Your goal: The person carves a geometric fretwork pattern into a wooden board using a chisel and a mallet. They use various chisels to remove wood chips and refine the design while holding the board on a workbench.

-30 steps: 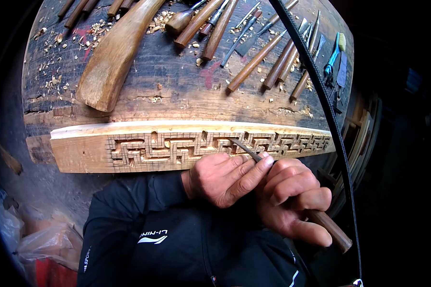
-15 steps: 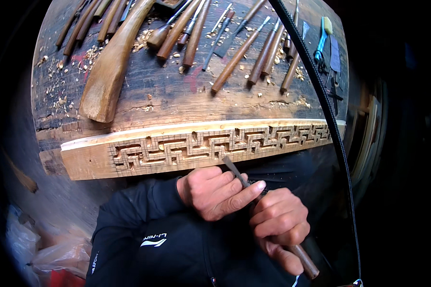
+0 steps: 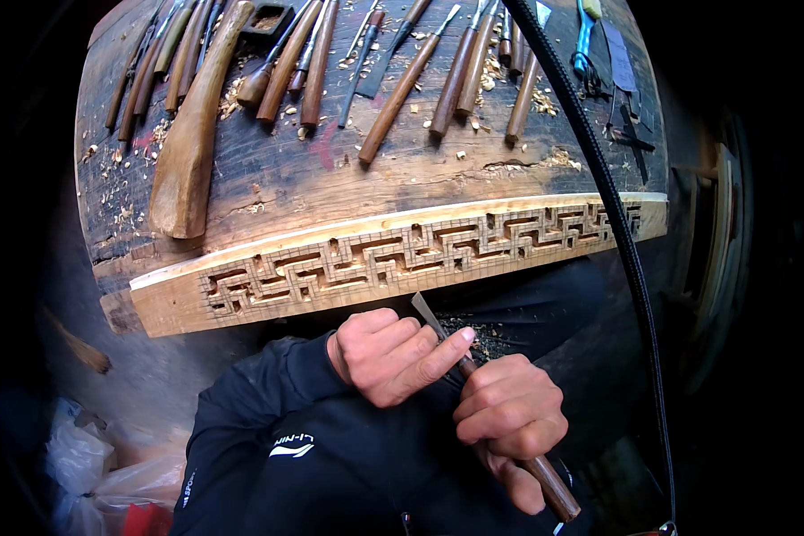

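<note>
A chisel (image 3: 548,482) with a dark brown wooden handle slants in front of my chest, its flat metal blade pointing up and left. My right hand (image 3: 512,406) is wrapped round the handle, whose butt sticks out below. Curled against the blade and neck is my left hand (image 3: 386,357), its index finger stretched across the tool; part of the blade is hidden behind the fingers. Just beyond the blade's tip, apart from it, lies a long wooden board (image 3: 180,310) carved with a stepped fretwork of recesses over a pencilled grid.
On the worn workbench (image 3: 268,201) lie a wooden mallet (image 3: 186,170), several chisels in a row, a blue-handled brush (image 3: 584,45) and scattered shavings. A black braided cable (image 3: 603,170) crosses the right side. Plastic bags (image 3: 89,473) rest at lower left, near a brush-like bundle (image 3: 80,348).
My view has turned slightly, so the bench and board sit more tilted. Both hands keep their hold on the chisel and appear a little farther left. Dark cloth with shavings shows more beside the blade.
</note>
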Demonstrator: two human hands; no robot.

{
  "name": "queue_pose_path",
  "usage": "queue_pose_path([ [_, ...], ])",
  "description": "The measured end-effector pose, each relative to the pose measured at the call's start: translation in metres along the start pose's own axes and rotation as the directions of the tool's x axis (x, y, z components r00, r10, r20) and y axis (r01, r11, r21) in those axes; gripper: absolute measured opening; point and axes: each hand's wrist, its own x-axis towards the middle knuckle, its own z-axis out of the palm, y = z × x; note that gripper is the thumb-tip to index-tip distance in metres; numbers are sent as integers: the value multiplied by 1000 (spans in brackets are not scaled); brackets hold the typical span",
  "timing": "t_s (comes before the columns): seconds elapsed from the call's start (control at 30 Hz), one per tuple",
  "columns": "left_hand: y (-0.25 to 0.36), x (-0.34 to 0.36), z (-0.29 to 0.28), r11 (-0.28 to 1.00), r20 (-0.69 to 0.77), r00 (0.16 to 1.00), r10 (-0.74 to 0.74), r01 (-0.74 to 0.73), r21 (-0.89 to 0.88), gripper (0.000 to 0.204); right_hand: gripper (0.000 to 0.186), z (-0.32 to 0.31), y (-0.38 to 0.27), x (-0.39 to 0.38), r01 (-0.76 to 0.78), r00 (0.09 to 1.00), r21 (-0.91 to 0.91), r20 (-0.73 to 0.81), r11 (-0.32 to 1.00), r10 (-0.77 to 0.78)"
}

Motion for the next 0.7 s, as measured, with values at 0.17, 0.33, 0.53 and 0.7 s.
queue_pose_path([
  [0.17,-4,8,17,997,-89,994,58,-54,46,55,76,-9,-4,-4,9,1000,-2,-29,1000,-9],
  [0.33,-3,16,18,998,-19,999,41,-40,56,53,76,-21,-4,-3,17,999,7,-34,1000,-17],
  [0.53,-7,27,19,999,34,999,30,-31,40,56,73,-33,-5,-3,4,1000,1,-19,1000,-4],
  [0.7,-11,34,21,999,46,999,27,-28,21,53,72,-40,-3,0,29,999,-6,18,1000,-29],
])
